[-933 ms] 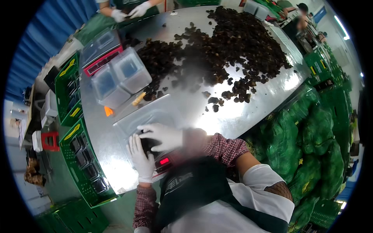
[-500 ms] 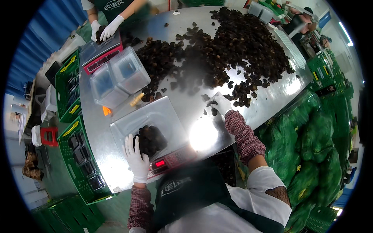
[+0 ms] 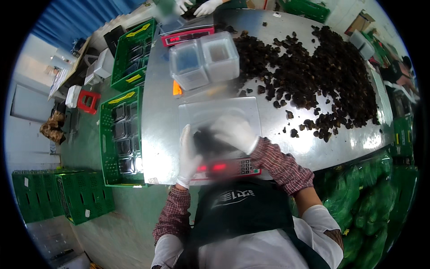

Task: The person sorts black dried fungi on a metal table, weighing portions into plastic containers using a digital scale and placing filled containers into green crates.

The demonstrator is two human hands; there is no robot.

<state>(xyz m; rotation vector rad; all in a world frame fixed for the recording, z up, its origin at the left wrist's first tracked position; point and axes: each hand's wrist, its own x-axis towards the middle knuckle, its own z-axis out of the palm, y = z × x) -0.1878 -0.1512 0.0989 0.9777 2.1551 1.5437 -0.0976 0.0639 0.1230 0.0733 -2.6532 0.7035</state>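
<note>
A low heap of dark brown, mushroom-like pieces [image 3: 204, 142] sits on the pale square pan [image 3: 219, 106] of a red scale [image 3: 247, 167] with a lit display. My left hand [image 3: 189, 154], in a white glove, rests upright along the heap's left side, fingers stretched out. From the right, my white-gloved right hand [image 3: 237, 133] reaches over the heap. Motion smears its fingers, so whether it holds any pieces is hidden. Whether a clear tub surrounds the heap is too blurred to tell.
A large spread of the dark pieces [image 3: 309, 76] covers the table's [image 3: 273, 154] far right. Stacked clear tubs [image 3: 204, 60] stand beyond the scale, near an orange object [image 3: 177, 88]. Green crates [image 3: 121, 141] holding black packs line the left. A co-worker's gloved hands [image 3: 197, 8] work at another scale [image 3: 188, 36].
My right hand has moved left from the loose pieces on the table to the heap on the scale. My left hand stays beside the heap. The whole view has turned and shifted.
</note>
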